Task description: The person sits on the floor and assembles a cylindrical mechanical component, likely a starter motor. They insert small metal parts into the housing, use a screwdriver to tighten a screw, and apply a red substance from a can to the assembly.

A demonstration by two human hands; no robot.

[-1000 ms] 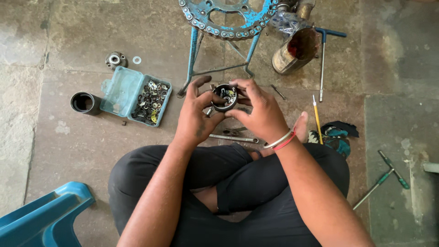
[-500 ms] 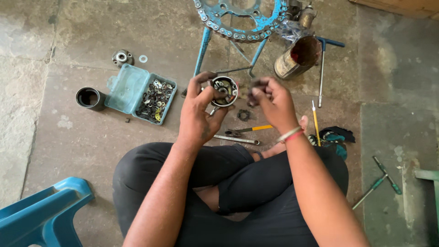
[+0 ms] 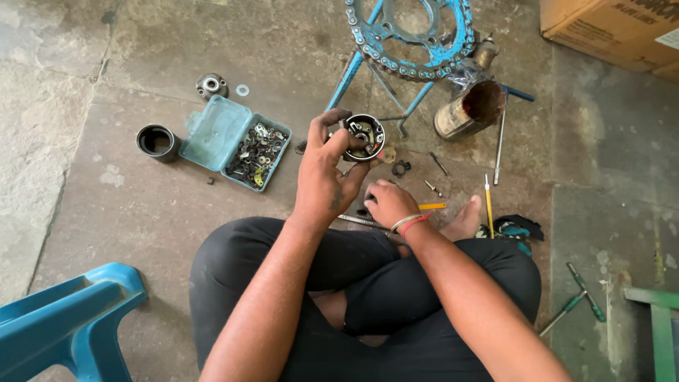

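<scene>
Floor (image 3: 106, 212): grey concrete slabs, carrying every loose part; the person sits cross-legged on it in black trousers.
Plastic chair (image 3: 67, 322): blue, well to the left of the parts box and nearer the camera.
Cardboard box (image 3: 608, 32): brown, far to the right of the parts box, at the upper corner.
Sprocket with chain (image 3: 410, 35): blue-tinted toothed ring on a blue stand, up and to the right of the parts box.
Parts box (image 3: 237, 141): teal plastic, lid open, its tray full of small metal pieces.
Metal can (image 3: 468, 110): rusty, lying on its side, right of the parts box, just below the sprocket.
Black ring cup (image 3: 157, 141): just left of the parts box.
Left hand (image 3: 327, 170): raised right of the parts box, fingers closed around the round hub part.
Round hub part (image 3: 363, 136): dark, with small metal pieces inside, held in the air just right of the parts box.
Right hand (image 3: 389, 204): low by the floor, right of the parts box and below the hub part, fingers curled; whether it grips anything cannot be told.
Yellow screwdriver (image 3: 488, 205): further right, beside the bare foot.
</scene>
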